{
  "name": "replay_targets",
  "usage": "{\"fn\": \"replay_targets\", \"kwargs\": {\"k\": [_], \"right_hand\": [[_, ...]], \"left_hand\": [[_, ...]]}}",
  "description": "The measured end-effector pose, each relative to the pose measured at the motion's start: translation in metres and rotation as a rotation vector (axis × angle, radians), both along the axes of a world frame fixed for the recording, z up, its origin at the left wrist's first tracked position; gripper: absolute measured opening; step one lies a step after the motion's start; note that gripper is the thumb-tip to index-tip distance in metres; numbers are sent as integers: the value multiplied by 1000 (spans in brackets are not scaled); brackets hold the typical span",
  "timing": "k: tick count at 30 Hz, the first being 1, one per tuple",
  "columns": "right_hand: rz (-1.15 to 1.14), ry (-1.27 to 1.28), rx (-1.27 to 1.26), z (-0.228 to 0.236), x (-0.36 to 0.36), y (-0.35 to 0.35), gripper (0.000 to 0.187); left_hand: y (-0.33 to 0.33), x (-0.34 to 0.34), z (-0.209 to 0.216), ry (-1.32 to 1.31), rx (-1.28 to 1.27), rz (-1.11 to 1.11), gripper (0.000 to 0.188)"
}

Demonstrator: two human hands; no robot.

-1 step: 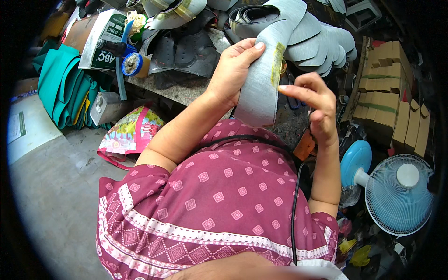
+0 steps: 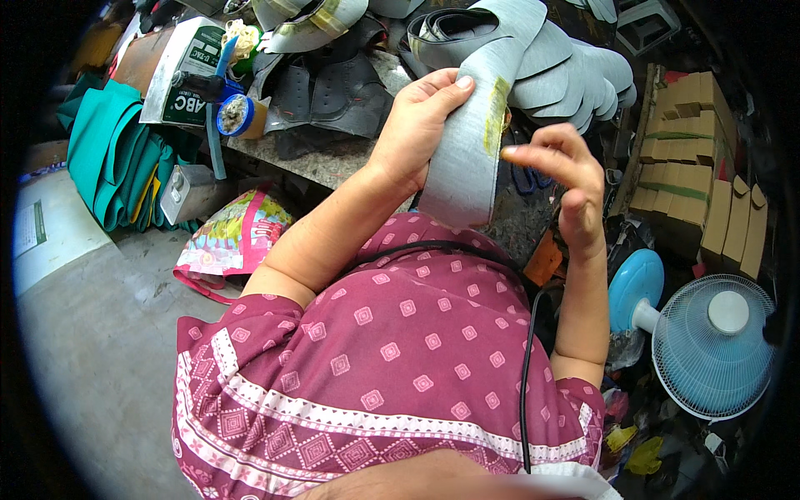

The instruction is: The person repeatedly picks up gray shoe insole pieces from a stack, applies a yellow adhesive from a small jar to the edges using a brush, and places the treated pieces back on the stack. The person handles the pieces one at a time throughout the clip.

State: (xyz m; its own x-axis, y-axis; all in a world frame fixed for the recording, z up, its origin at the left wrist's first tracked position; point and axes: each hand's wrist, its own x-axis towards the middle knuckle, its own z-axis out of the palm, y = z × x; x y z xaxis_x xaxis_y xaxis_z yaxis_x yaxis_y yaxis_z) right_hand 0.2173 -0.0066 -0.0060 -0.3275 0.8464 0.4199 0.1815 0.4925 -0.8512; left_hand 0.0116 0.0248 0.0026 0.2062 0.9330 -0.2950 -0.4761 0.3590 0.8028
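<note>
My left hand grips a curved grey strip of material, thumb on top and fingers beneath. A yellowish, glue-like smear runs along the right edge of the strip. Its lower end hangs over the bench edge in front of my body. Beside that edge is my right hand, index finger stretched toward the smear and the other fingers bent; nothing shows in it. Whether the fingertip touches the strip I cannot tell. Behind, overlapping grey pieces fan out on the bench.
Perforated black pieces lie on the bench beside a blue-rimmed jar. Blue-handled scissors are partly hidden behind my right hand. Folded green cloth stands at left. At right are brown cardboard pieces and a fan.
My right hand has shifted slightly to the right, its index fingertip a little farther from the strip's edge. The left hand keeps its grip on the grey strip.
</note>
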Motion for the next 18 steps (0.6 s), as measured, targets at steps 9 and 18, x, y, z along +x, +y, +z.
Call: {"fn": "replay_targets", "kwargs": {"k": [9,18], "right_hand": [[62,-26,-91,-8,-16,-2,90],[-35,50,-92,9,-3,-1,95]], "left_hand": [[2,-3,1,-4,63,-48,21],[2,-4,1,14,24,8,21]]}}
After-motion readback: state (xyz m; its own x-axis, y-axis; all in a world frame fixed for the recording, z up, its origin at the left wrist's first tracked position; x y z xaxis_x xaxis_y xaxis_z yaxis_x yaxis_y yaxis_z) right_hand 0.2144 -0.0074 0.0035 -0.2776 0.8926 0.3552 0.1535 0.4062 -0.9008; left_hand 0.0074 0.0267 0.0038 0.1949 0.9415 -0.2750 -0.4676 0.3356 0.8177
